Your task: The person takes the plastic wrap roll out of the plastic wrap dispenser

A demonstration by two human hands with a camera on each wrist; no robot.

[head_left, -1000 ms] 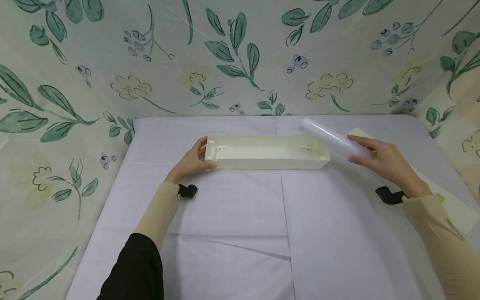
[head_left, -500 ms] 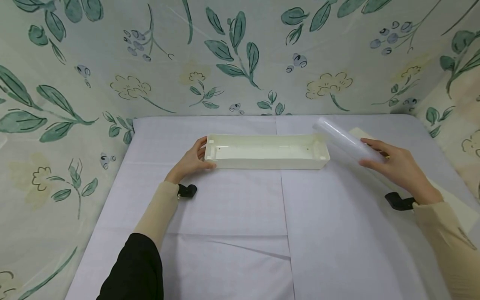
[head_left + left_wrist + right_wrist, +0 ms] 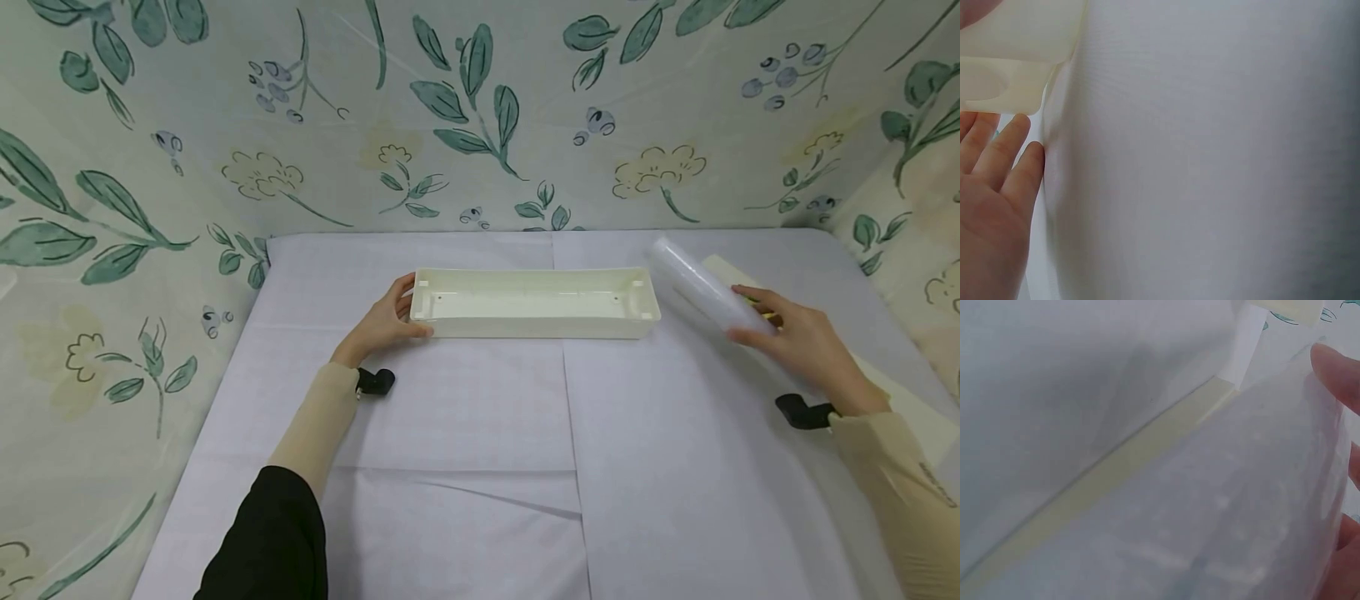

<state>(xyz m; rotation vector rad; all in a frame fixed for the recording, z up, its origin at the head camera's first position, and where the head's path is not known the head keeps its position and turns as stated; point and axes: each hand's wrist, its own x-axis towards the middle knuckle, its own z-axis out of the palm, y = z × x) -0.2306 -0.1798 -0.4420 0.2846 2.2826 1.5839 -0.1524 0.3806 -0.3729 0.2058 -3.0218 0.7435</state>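
A long, open cream plastic box (image 3: 528, 327) lies crosswise on the white cloth, its hollow inside facing up. My left hand (image 3: 382, 322) grips its left end, thumb at the front corner and fingers round the end wall. The left wrist view shows the fingertips (image 3: 1020, 122) right at the box's edge. To the right of the box, my right hand (image 3: 813, 350) holds a roll of clear plastic wrap (image 3: 708, 287) by its near end. The roll slants with its far end pointing back and left. In the right wrist view, the roll (image 3: 1229, 487) fills much of the picture.
Under the right hand and roll lies a long, flat cream strip (image 3: 911, 417), running from back left to front right. A small yellow bit (image 3: 768, 315) shows by the right fingers. White cloth (image 3: 465, 417) covers the table; a leaf-patterned curtain (image 3: 525, 108) hangs behind.
My right hand has moved right and slightly toward me with the roll, taking it from over the box's right end to beside it. The left hand and box have stayed put.
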